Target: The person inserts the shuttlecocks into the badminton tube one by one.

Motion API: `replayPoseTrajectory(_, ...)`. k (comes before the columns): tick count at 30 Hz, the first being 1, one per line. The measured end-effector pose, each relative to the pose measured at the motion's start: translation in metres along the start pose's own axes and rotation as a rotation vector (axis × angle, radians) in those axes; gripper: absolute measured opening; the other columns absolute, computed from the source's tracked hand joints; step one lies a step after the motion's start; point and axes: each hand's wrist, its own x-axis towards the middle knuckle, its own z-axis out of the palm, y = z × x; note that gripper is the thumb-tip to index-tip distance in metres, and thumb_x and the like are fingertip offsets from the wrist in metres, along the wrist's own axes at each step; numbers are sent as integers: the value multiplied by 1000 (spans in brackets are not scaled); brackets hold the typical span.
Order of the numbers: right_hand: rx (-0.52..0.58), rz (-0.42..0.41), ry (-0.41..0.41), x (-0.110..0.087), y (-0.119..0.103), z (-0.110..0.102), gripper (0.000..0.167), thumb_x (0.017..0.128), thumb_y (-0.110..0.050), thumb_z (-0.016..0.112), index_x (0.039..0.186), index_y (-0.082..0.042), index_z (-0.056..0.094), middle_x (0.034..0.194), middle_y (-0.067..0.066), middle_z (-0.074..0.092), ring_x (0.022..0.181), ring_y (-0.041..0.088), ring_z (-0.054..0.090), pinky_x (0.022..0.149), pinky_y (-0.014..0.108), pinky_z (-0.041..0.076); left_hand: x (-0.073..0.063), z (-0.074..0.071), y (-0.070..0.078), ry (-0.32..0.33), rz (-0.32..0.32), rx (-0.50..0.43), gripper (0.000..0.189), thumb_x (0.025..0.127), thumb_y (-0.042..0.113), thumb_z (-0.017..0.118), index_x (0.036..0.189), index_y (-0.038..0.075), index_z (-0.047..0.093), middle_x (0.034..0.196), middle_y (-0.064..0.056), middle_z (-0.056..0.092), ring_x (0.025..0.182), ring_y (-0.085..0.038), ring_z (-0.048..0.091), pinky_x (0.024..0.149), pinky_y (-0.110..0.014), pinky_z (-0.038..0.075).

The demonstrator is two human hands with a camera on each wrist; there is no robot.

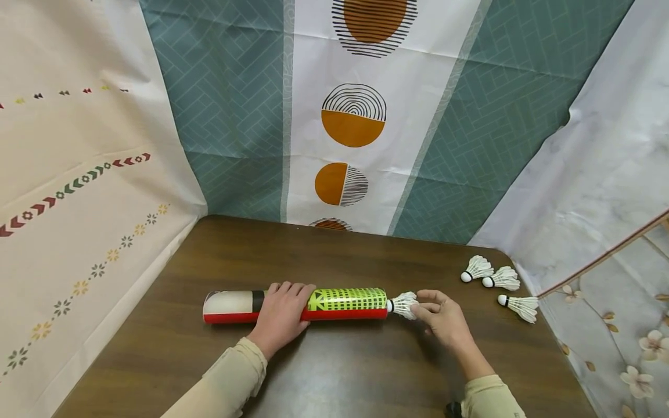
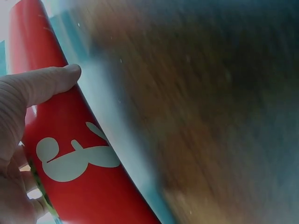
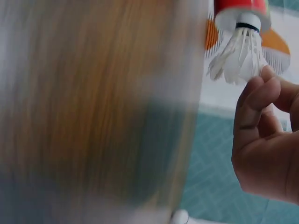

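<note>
Left hand (image 1: 282, 316) is gripping the tube (image 1: 347, 305) lying on the surface (image 1: 334, 366); right hand (image 1: 443, 319) is pinching a shuttlecock (image 1: 403, 305) by its feather skirt (image 3: 240, 56), cork (image 3: 250, 19) sitting at the tube's mouth. Probably weighing little, feathers likely bending easily; firm cork seemingly offering safer hold.

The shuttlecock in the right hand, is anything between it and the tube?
Nothing visible: the shuttlecock has its rounded head right at the end of the tube, its feathers pinched by the right hand.
</note>
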Motion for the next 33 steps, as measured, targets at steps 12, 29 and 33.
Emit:
replayPoseTrajectory(12, 309, 40, -131, -8, -6, 33, 48, 101, -17, 75, 141, -1, 56, 112, 6, 77, 93, 20, 69, 63, 26, 57, 0, -2, 11, 5, 16, -12, 75, 76, 37, 97, 141, 17, 65, 130, -4, 75, 118, -27, 67, 105, -50, 51)
replayPoseTrajectory(29, 324, 22, -117, -16, -14, 47, 60, 94, -10, 82, 145, -4, 51, 118, 5, 77, 102, 13, 68, 89, 23, 56, -2, -6, 11, 27, 10, -34, 75, 76, 34, 98, 141, 18, 64, 130, -5, 75, 118, -29, 67, 105, -50, 51)
replayPoseTrajectory(33, 290, 20, -91, -19, -18, 48, 68, 95, -12, 81, 153, -9, 47, 122, 8, 77, 105, 13, 68, 92, 22, 54, -1, -6, 11, 37, 13, -34, 76, 74, 35, 99, 140, 18, 65, 130, -5, 75, 117, -29, 67, 105, -50, 51)
